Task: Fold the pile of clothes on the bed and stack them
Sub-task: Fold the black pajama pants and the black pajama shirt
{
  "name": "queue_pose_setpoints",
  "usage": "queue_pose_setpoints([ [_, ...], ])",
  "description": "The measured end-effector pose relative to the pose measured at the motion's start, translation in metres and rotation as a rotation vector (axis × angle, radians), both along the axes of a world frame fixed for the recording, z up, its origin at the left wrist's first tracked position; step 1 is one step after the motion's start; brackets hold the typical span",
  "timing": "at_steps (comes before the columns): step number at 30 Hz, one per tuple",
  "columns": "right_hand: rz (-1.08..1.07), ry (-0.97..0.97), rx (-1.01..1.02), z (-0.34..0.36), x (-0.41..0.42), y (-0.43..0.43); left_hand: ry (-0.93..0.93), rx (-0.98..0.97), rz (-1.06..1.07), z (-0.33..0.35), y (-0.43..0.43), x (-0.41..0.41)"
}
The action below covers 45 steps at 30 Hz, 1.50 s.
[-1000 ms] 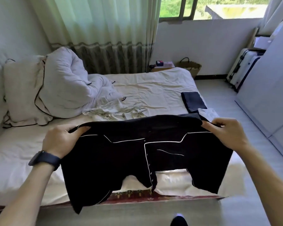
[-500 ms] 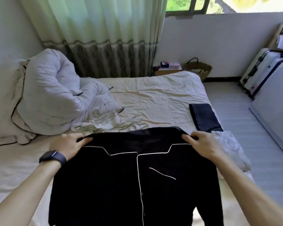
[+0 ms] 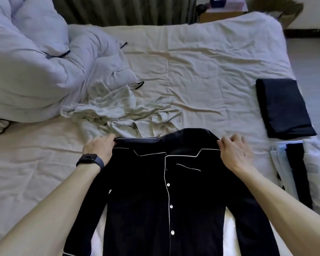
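Observation:
A black button-up shirt [image 3: 146,200] with white piping lies face up on the bed [image 3: 201,61], collar away from me. My left hand [image 3: 99,147], a dark watch on its wrist, pinches the shirt's left shoulder. My right hand [image 3: 234,151] grips the right shoulder. A crumpled pale garment [image 3: 116,111] lies just beyond the collar. One folded dark garment [image 3: 283,108] rests near the bed's right edge. In front of it lies a folded white and dark piece [image 3: 303,170].
A bunched white duvet [image 3: 30,58] fills the far left of the bed. Behind the bed hang curtains [image 3: 127,10]. A small bedside table [image 3: 222,13] with items on it and a woven basket [image 3: 286,10] stand at the back right. Floor runs along the right side.
Both hands have lowered the shirt from the air onto the bed and spread it flat. My head has tilted down and moved closer to the bed.

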State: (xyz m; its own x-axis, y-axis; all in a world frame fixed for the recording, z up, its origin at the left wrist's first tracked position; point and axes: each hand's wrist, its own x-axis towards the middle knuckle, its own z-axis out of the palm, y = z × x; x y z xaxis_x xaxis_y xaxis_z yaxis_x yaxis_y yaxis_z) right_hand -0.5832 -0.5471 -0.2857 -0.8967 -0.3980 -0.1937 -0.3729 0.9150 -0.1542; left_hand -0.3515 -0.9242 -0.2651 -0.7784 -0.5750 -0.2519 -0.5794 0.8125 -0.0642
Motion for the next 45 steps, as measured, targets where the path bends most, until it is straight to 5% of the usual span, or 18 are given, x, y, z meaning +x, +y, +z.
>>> queue_pose_setpoints([
  [5, -0.104, -0.215, -0.077, -0.076, -0.002, -0.019, -0.027, -0.046, 0.055, -0.079, -0.004, -0.003],
  [11, -0.392, -0.349, -0.267, -0.143, 0.013, -0.028, 0.075, 0.234, 0.195, -0.152, -0.01, -0.004],
  [17, -0.7, -0.29, -0.717, -0.143, -0.019, -0.067, 0.358, 0.521, 0.49, -0.133, -0.058, -0.071],
  [25, -0.531, -0.189, -0.55, -0.131, -0.042, -0.083, 0.335, 0.651, 0.55, -0.132, -0.064, -0.121],
  [29, -0.47, -0.2, -0.565, -0.136, 0.043, -0.054, 0.48, 0.312, 0.275, -0.149, 0.009, -0.046],
  [33, -0.549, -0.282, -0.504, -0.133, 0.199, 0.003, 0.455, 0.244, 0.1, -0.155, 0.114, 0.089],
  [40, -0.847, -0.44, -0.174, -0.117, 0.395, 0.11, 0.175, 0.464, 0.71, -0.14, 0.255, 0.301],
  [45, -0.98, -0.648, -0.339, -0.139, 0.414, 0.15, 0.112, 0.545, 0.924, -0.161, 0.264, 0.331],
])
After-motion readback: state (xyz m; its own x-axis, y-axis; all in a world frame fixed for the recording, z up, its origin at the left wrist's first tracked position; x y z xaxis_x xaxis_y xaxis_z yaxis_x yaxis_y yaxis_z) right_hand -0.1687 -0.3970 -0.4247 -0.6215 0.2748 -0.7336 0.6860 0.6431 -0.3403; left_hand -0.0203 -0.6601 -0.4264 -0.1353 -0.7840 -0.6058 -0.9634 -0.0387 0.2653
